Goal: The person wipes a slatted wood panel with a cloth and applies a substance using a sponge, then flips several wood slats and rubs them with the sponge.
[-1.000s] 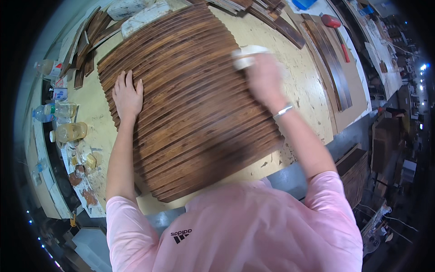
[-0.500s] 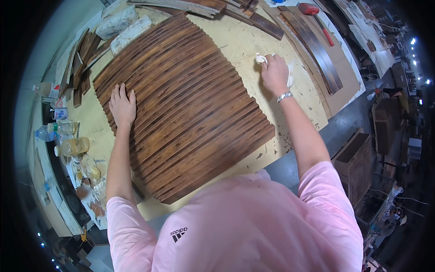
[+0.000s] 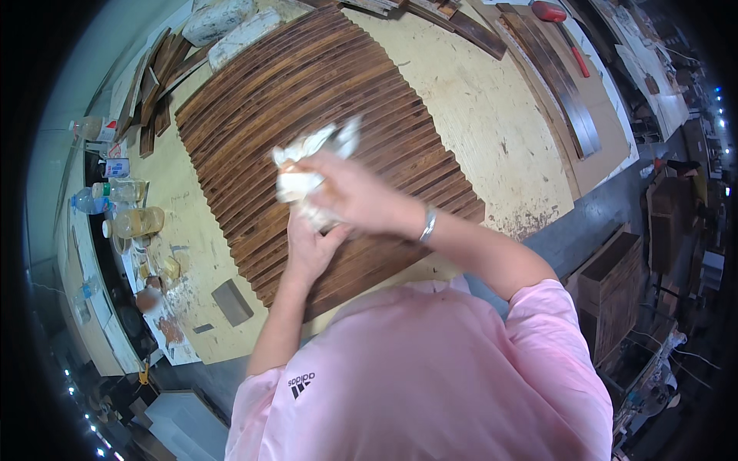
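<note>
A white cloth (image 3: 301, 183), crumpled and stained brown, is gripped in my right hand (image 3: 346, 192) over the wooden strips. Motion blurs the right fingers and the cloth's loose end. My left hand (image 3: 309, 250) is right below the cloth, its thumb pointing toward my right wrist. The cloth and right hand cover the left fingers, so whether they hold the cloth is unclear. Beneath both hands lies a broad panel of dark brown, ridged wooden strips (image 3: 254, 123), laid side by side across the pale worktable (image 3: 530, 184).
Several plastic bottles (image 3: 140, 221) stand along the left edge. Loose wood pieces (image 3: 157, 77) and white wrapped bundles (image 3: 244, 38) lie at the far left. Long dark boards (image 3: 550, 84) and a red-headed mallet (image 3: 549, 11) are at the far right. A grey block (image 3: 231, 303) sits near left.
My right hand has swung left with the cloth from the bare tabletop to above the strips. My left hand has left the panel's left side and come to the cloth.
</note>
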Demonstrator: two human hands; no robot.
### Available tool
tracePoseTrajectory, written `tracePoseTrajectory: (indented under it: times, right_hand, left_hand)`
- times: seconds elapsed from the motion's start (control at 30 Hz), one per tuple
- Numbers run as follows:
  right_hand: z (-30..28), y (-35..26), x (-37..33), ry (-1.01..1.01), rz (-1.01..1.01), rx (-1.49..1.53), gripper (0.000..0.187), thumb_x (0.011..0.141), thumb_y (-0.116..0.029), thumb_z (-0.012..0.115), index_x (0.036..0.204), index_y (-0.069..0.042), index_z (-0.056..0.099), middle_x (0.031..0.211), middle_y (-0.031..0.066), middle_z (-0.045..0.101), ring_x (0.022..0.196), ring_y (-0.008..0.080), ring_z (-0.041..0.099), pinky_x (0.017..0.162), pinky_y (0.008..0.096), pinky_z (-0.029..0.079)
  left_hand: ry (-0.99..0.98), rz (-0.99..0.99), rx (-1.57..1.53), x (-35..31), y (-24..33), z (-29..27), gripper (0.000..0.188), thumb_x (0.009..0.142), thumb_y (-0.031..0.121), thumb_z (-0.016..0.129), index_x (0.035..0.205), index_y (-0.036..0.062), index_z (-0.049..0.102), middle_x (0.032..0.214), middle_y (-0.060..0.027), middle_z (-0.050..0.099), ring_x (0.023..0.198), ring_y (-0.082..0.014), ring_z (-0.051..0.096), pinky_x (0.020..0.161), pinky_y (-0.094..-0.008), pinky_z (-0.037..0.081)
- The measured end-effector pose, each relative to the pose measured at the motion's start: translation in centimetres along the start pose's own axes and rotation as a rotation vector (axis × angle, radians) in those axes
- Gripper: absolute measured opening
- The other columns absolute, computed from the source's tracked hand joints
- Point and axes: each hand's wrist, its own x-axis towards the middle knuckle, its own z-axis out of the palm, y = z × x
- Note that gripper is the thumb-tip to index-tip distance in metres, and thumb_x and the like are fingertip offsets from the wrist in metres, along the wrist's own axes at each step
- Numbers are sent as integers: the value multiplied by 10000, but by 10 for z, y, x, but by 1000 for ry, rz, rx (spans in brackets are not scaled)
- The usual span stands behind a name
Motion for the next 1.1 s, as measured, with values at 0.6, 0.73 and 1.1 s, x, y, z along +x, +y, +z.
tracePoseTrajectory:
  times: [0.6, 0.73, 1.1]
  right_hand:
    - [15, 0, -138, -474, 33, -755, 1038, 711, -342, 877, 1585, -168, 343, 1688, 155, 193, 1562, 276, 208, 1258, 545, 159]
    - [16, 5, -139, -462, 14, -771, 1059, 701, -362, 876, 1589, -167, 334, 1692, 151, 178, 1565, 265, 201, 1260, 533, 156]
    - [-55, 30, -140, 518, 176, -797, 365, 714, -139, 837, 1044, -53, 705, 1103, 110, 625, 1060, 312, 576, 933, 420, 486]
  left_hand:
    - [582, -404, 400, -64, -47, -135, 588, 918, 193, 732, 1431, -15, 536, 1464, -184, 553, 1390, -311, 485, 1197, -407, 321]
    - [292, -200, 368, -64, -26, -60, 470, 914, 148, 716, 1357, 31, 611, 1472, -159, 554, 1374, -302, 507, 1168, -401, 368]
    - [89, -20, 396, -66, 9, 1, 494, 865, 191, 747, 1318, 37, 620, 1468, -170, 514, 1381, -381, 432, 1161, -490, 324]
